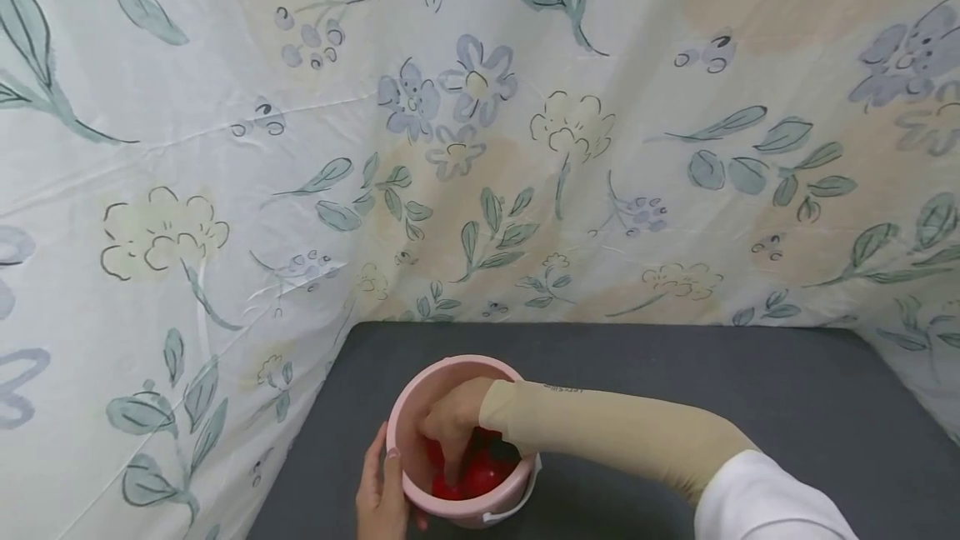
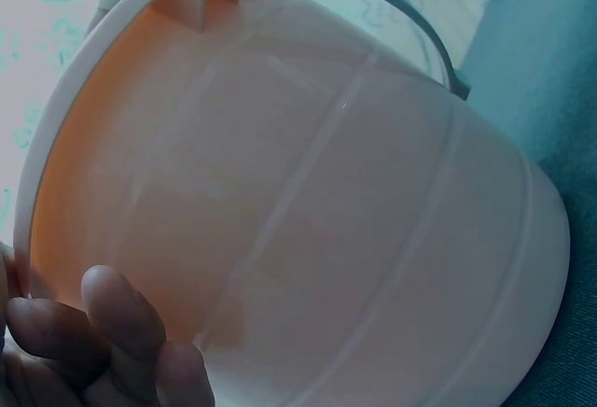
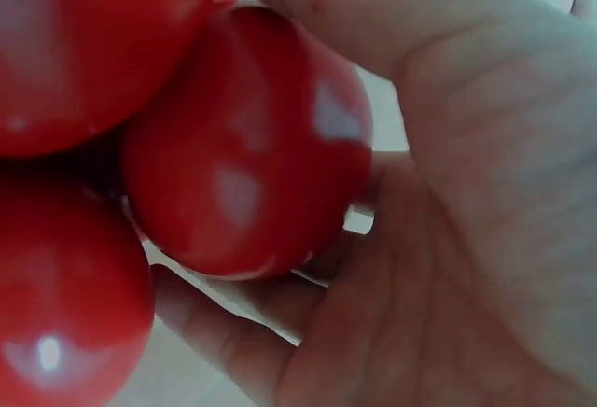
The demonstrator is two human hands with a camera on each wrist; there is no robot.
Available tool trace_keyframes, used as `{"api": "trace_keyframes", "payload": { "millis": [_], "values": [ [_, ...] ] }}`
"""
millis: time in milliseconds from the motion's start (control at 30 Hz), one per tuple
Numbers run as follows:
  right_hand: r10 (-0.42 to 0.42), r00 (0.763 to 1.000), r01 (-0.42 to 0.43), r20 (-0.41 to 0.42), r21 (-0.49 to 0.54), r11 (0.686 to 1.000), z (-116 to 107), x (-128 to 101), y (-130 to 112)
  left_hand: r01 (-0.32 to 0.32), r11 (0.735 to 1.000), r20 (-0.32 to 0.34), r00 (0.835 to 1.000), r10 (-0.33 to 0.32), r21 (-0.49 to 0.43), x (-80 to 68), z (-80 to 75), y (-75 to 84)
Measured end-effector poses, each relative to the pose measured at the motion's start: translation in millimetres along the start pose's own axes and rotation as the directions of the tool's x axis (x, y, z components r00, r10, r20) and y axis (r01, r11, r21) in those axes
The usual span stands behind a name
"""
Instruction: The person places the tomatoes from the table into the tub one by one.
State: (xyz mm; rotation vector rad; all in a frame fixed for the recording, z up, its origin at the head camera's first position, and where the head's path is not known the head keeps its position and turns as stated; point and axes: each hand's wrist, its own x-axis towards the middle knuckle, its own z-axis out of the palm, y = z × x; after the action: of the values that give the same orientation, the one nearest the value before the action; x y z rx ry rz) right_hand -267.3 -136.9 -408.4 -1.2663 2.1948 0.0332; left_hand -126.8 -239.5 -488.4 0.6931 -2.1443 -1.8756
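A pale pink bucket (image 1: 465,509) with a white handle (image 1: 534,486) stands tipped slightly on the dark surface. At its left side my left hand (image 1: 382,486) grips it, thumb by the rim and fingers on the outer wall. Curled fingertips (image 2: 121,309) show against the bucket wall (image 2: 308,183) in the left wrist view. Deep inside the bucket, my right hand (image 1: 456,419) reaches among several glossy red balls (image 1: 486,473). In the right wrist view, its thumb and fingers curl round one red ball (image 3: 247,146), with others touching or close by. The bucket's bottom is hidden.
A dark grey tabletop (image 1: 637,357) extends behind and to the right of the bucket. Floral cloth (image 1: 465,148) hangs as a wall at the back and along both sides.
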Motion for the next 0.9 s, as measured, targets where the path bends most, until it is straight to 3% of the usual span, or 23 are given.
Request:
{"api": "trace_keyframes", "payload": {
  "millis": [433,700,733,800,833,900],
  "values": [
    [0.020,0.997,-0.025,-0.075,-0.061,0.998,-8.2,-6.7,11.5,-0.007,1.000,0.038,0.999,0.007,-0.009,14.5,4.6,-0.6],
    [-0.045,0.980,0.056,-0.193,0.051,0.997,-23.7,-29.3,33.5,-0.043,0.990,0.088,0.996,0.031,0.135,38.2,2.8,7.2],
    [-0.054,0.975,0.067,-0.215,0.052,0.996,-28.2,-34.3,36.2,-0.050,0.981,0.087,0.996,0.035,0.185,42.6,0.4,11.0],
    [-0.052,0.962,0.071,-0.268,0.064,0.995,-37.8,-48.4,42.6,-0.089,0.939,0.081,0.995,0.066,0.331,52.7,-5.8,21.8],
    [-0.036,0.953,0.064,-0.302,0.082,0.995,-42.3,-57.3,46.4,-0.116,0.904,0.080,0.993,0.091,0.411,57.9,-9.4,28.1],
    [-0.007,0.924,0.059,-0.383,0.125,0.990,-48.8,-76.5,55.3,-0.162,0.807,0.072,0.986,0.148,0.567,66.9,-17.0,42.3]
  ]
}}
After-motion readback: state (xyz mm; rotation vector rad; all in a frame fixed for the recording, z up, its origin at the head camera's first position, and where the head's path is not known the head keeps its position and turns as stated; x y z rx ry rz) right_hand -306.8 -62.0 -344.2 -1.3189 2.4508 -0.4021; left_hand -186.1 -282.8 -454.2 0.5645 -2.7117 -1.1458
